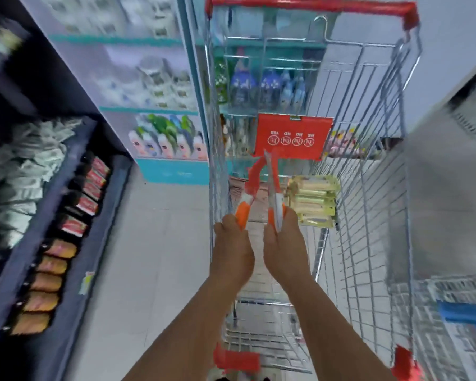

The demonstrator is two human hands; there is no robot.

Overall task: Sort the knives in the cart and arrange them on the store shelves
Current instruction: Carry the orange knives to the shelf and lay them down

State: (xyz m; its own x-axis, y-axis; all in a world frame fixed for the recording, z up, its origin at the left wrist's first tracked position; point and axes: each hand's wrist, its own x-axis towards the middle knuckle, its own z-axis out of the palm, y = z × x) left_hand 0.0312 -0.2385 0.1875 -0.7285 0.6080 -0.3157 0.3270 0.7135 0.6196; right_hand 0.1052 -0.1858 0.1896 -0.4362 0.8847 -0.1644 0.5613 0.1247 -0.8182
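Two orange-handled knives are held over the wire cart (368,160) — one knife (249,185) is gripped at its handle by the left hand (231,251), the other knife (275,193) by the right hand (285,251), fingers curled round each. More packaged knives (313,199) lie in the cart — shelves (66,215) stand at left.

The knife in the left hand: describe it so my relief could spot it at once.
Find the wire shopping cart with red trim. Above it, two hands each hold a packaged orange-handled knife. The left hand grips the knife in the left hand, the one with a red cover over its blade, while the other knife in the right hand looks pale and silvery.
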